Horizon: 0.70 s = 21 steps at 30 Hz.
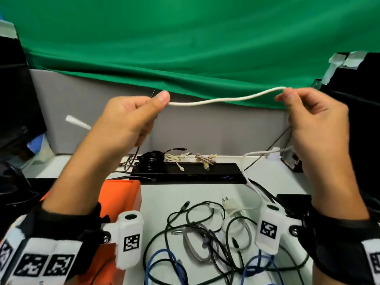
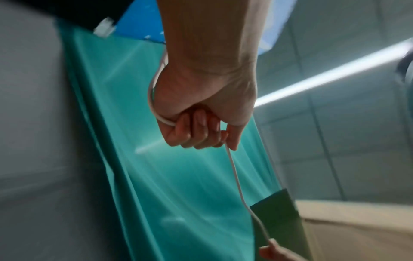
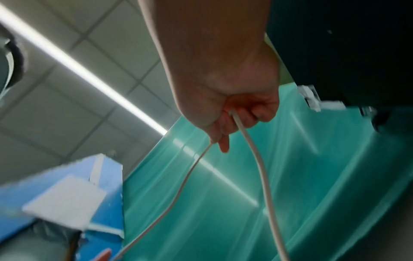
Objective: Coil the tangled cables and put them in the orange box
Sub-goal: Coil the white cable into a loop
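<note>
My wrist cameras are sitting closest to the lens, and just beyond them the tangle of cables point(image 1: 207, 239) is lying on the white table point(image 1: 185, 194), black, grey, white and blue strands crossing each other. I am holding a white cable point(image 1: 226, 98) stretched in the air above that tangle. My left hand point(image 1: 131, 118) is pinching it between thumb and curled fingers, with a loop of it running round the heel of the palm in the left wrist view. My right hand point(image 1: 314, 118) is gripping the other end of the span, fingers curled round it, while the rest is hanging down toward the tangle.

The orange box point(image 1: 121, 194) is sitting to the left of the tangle, under my left forearm, so nothing of this cable is in it yet.

The risk, as I judge it, is the trailing part: it seems to be running down into the tangle, and if I am winding faster than it is freeing, it could drag the other cables along or tighten a knot. A loose pinch on the left could also let the loops spring apart.
</note>
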Available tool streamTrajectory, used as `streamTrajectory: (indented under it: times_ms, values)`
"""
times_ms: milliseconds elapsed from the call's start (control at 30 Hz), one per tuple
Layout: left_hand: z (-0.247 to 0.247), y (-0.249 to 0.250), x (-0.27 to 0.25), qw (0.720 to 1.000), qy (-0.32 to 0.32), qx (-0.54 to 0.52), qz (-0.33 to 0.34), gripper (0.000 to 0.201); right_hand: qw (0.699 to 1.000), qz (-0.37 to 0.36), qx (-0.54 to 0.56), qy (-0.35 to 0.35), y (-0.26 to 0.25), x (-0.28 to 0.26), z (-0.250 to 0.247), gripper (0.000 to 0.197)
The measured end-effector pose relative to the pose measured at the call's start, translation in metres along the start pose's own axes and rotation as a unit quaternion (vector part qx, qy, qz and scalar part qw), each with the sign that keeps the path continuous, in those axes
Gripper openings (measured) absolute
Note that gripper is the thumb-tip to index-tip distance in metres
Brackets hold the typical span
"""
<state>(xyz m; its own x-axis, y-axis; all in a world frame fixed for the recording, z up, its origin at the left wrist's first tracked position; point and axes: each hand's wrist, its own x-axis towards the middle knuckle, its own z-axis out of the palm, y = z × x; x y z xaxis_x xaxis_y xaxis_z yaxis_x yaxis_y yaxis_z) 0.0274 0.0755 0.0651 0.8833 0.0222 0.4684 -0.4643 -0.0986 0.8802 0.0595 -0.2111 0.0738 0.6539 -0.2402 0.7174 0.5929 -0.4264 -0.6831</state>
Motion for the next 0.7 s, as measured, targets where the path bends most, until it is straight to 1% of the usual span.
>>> streamTrajectory:
  times_ms: [33,67,100,133,167,200,233,300,333,367,400,467,533,600,667,700]
  values:
    - [0.000,0.001,-0.001,0.999,-0.016,0.028,-0.013,0.052,0.998,0.002,-0.051,-0.025,0.001,0.001,0.000,0.019]
    - [0.001,0.001,-0.003,0.999,-0.034,0.030,-0.028,0.051,0.992,0.008,-0.115,-0.057,0.001,-0.001,0.000,0.017]
    - [0.003,0.001,-0.004,0.998,-0.053,0.011,-0.044,0.050,0.980,0.005,-0.181,-0.087,-0.002,-0.004,0.002,0.021]
    - [0.007,0.001,-0.005,0.996,-0.067,-0.023,-0.062,0.050,0.967,-0.013,-0.230,-0.113,-0.008,-0.010,0.004,0.034]
    - [0.013,0.002,-0.006,0.992,-0.079,-0.063,-0.081,0.051,0.959,-0.044,-0.241,-0.139,-0.017,-0.018,0.007,0.047]
    - [0.020,0.001,-0.007,0.985,-0.092,-0.104,-0.099,0.050,0.958,-0.077,-0.222,-0.165,-0.030,-0.028,0.013,0.055]
    - [0.028,0.001,-0.008,0.978,-0.107,-0.142,-0.112,0.048,0.957,-0.107,-0.184,-0.197,-0.042,-0.039,0.020,0.058]
    - [0.043,-0.002,-0.010,0.959,-0.127,-0.221,-0.122,0.045,0.943,-0.151,-0.130,-0.267,-0.056,-0.057,0.032,0.057]
    - [0.049,-0.002,-0.011,0.950,-0.129,-0.256,-0.126,0.045,0.937,-0.165,-0.112,-0.287,-0.057,-0.062,0.037,0.053]
    - [0.051,-0.003,-0.011,0.942,-0.131,-0.280,-0.130,0.045,0.937,-0.172,-0.093,-0.290,-0.055,-0.063,0.041,0.047]
    - [0.052,-0.004,-0.011,0.939,-0.135,-0.287,-0.132,0.046,0.944,-0.170,-0.069,-0.275,-0.052,-0.060,0.043,0.040]
    - [0.050,-0.005,-0.011,0.948,-0.146,-0.251,-0.132,0.045,0.961,-0.152,-0.030,-0.229,-0.044,-0.050,0.041,0.025]
    - [0.048,-0.006,-0.012,0.961,-0.152,-0.187,-0.133,0.040,0.971,-0.140,-0.030,-0.190,-0.035,-0.040,0.036,0.016]
    - [0.050,-0.006,-0.013,0.973,-0.150,-0.121,-0.125,0.029,0.977,-0.140,-0.040,-0.155,-0.028,-0.034,0.030,0.012]
    - [0.055,-0.009,-0.013,0.987,-0.137,-0.034,-0.081,0.022,0.981,-0.148,-0.050,-0.115,-0.024,-0.029,0.026,0.012]
    - [0.056,-0.011,-0.013,0.991,-0.126,0.026,-0.041,0.021,0.983,-0.151,-0.052,-0.095,-0.023,-0.027,0.024,0.012]
